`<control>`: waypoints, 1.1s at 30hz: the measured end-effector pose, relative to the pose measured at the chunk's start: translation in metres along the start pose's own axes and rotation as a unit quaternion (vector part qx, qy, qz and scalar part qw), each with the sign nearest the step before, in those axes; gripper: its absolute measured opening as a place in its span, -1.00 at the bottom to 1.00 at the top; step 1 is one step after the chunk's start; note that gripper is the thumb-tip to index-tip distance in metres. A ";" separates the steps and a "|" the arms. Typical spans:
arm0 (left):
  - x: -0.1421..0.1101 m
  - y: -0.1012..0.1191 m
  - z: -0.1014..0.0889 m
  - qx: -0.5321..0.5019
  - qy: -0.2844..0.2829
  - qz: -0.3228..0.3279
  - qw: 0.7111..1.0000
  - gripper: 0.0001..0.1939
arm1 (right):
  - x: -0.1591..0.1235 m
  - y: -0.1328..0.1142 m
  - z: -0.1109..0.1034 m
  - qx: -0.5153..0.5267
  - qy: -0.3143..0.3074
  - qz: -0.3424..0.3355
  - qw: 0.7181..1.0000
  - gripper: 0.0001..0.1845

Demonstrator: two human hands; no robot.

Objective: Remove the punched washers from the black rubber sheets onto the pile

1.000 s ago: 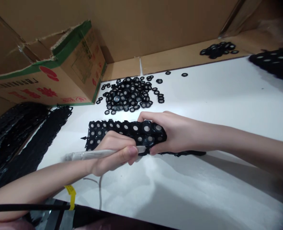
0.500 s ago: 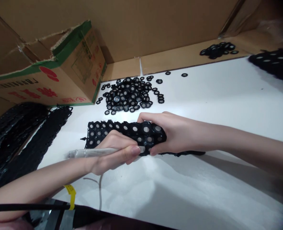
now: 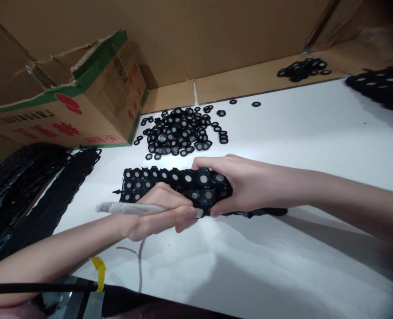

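Observation:
My left hand is closed around a white pen-like tool, whose surface looks wrapped. Its front tip meets the lower edge of a black sheet set with rows of round, pale-centred discs. From the right, my right hand grips the curled end of that sheet between thumb and fingers. The sheet lies on the white table and folds over at the right, its under layer reaching out below my right wrist. My left hand hides part of its lower row.
Behind the sheet lies a heap of loose black rings with pale centres. A torn carton stands back left, black netted sheets in front of it. A smaller ring pile and another black sheet sit back right. A yellow-tagged cable crosses front left.
My left hand and the pen-like tool have shifted slightly to the right along the sheet's lower edge, and the tool's rear end has risen a little. My right hand has barely moved.

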State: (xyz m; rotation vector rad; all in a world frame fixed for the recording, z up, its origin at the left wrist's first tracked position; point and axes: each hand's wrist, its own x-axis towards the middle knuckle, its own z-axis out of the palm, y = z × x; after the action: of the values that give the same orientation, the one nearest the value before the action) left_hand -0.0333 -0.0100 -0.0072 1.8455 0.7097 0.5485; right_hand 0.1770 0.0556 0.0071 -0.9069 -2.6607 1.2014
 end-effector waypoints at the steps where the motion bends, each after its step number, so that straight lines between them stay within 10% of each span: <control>1: 0.000 0.000 0.000 -0.009 0.010 -0.004 1.000 -0.51 | 0.000 0.001 -0.001 -0.008 -0.003 0.002 1.000 -0.61; 10: 0.007 -0.013 -0.019 -0.053 0.120 -0.027 0.991 -0.50 | 0.000 0.019 -0.019 -0.084 0.027 0.018 0.996 -0.48; 19: 0.014 -0.020 -0.026 0.052 0.176 -0.068 0.981 -0.50 | 0.022 0.031 0.015 -0.067 0.192 -0.011 0.979 -0.89; 33: 0.014 -0.016 -0.025 0.131 0.142 -0.072 0.978 -0.54 | 0.019 0.038 0.005 0.015 0.136 -0.005 0.991 -0.88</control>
State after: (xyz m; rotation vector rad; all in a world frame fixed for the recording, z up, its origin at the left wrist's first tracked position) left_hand -0.0436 0.0212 -0.0128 1.9574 1.1462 0.6553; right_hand 0.1778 0.0826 -0.0262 -0.9732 -2.4229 1.0281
